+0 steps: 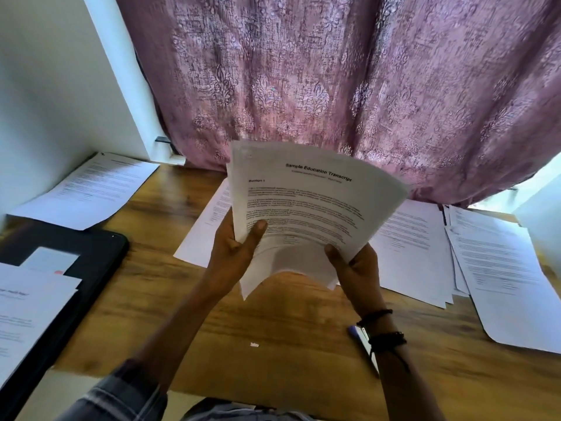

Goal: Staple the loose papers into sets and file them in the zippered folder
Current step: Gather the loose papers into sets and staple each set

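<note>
- A wooden table [303,329] stands against a mauve patterned curtain [334,71], with a white wall [45,71] at the left.
- A person holds a sheaf of papers [303,208] up over the middle of the table, clear of the wood. Its printed front faces the camera under the heading "Sample Education Transcript". The sheets bow and fan out toward the upper right.
- The left hand [236,250] grips the sheaf at its lower left edge. The thumb [258,229] is pressed flat on the front page, and the other fingers are curled behind the paper, out of sight.
- The right hand [358,268] pinches the lower right edge in the same way, with the thumb tip on the front and the fingers tucked behind.
- A black folder [100,253] lies flat on the table's left side. A few printed sheets [30,305] and a small white card [51,262] lie across it.
- A single printed page [88,189] lies in the far left corner beside the wall.
- Another page [206,229] lies flat on the wood behind the raised sheaf, partly hidden by it.
- An overlapping spread of pages [501,268] covers the right side of the table.
- A stapler [359,335], blue and silver, lies on the table just under the right wrist, which hides part of it.
- Dark bracelets [388,338] circle the right wrist, and a plaid sleeve [127,396] covers the left forearm.
- A tiny white scrap [254,344] lies on the bare wood near the front edge.
</note>
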`<state>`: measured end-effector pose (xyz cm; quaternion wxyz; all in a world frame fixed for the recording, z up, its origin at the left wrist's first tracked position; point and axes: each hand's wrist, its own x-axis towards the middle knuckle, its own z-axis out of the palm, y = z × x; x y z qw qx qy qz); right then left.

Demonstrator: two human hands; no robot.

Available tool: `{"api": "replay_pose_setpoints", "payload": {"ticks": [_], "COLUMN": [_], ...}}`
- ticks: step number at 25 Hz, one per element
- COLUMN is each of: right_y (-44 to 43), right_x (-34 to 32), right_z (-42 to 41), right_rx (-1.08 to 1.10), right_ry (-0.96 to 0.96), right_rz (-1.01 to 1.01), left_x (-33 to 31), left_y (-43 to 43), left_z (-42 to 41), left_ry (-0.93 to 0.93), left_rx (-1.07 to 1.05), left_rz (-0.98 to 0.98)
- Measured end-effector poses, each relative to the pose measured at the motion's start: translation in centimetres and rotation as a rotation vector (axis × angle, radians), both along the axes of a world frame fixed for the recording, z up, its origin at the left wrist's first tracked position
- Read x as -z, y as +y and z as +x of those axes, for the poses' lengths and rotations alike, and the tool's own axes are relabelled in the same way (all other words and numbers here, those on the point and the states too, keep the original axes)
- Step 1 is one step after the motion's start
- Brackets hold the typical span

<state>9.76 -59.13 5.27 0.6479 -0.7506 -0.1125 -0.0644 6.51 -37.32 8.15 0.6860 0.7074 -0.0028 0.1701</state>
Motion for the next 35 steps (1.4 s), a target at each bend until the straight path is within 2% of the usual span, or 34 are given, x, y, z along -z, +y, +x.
{"api": "replay_pose_setpoints", "payload": {"ticks": [5, 12, 16, 18, 20, 21, 24, 27, 29, 35], "right_y": [-0.8, -1.7, -4.1, -6.3, -8.8, -10.4, -15.9, -18.7, -19.0, -20.9], "right_x": [2.4, 2.2, 0.3, -0.2, 0.6, 1.3, 4.4, 5.4, 5.1, 4.8], "right_z": [0.2, 0.5, 0.3, 0.7, 1.5, 2.2, 3.7, 4.1, 4.8, 5.7], "right_rx": [-0.050, -0.037, -0.058, -0.088, 0.023, 0.169, 0.596, 0.638, 0.592, 0.517], "right_ry": [0.059, 0.038, 0.115, 0.230, 0.356, 0.379, 0.524, 0.720, 0.773, 0.799], "right_rz": [-0.104, -0.175, -0.093, -0.014, 0.051, -0.032, -0.614, -0.939, -0.943, -0.759], "left_x": [2.3, 2.9, 2.2, 2.1, 2.1, 2.1, 2.6, 3.4, 3.8, 4.7], "left_y": [-0.5, -1.5, -2.3, -2.8, -3.2, -3.7, -5.2, -6.7, -7.2, -8.5], "left_z": [0.1, 0.1, -0.3, 0.1, 0.3, 0.5, 0.6, 0.2, -0.2, -1.9], "left_ry": [0.114, 0.147, 0.179, 0.185, 0.202, 0.214, 0.240, 0.261, 0.287, 0.295], "left_rx": [0.009, 0.003, 0.084, 0.110, 0.080, 0.066, 0.028, -0.036, -0.080, -0.135], "left_rz": [-0.047, -0.011, 0.021, 0.011, -0.055, -0.083, -0.101, -0.097, -0.077, -0.083]}}
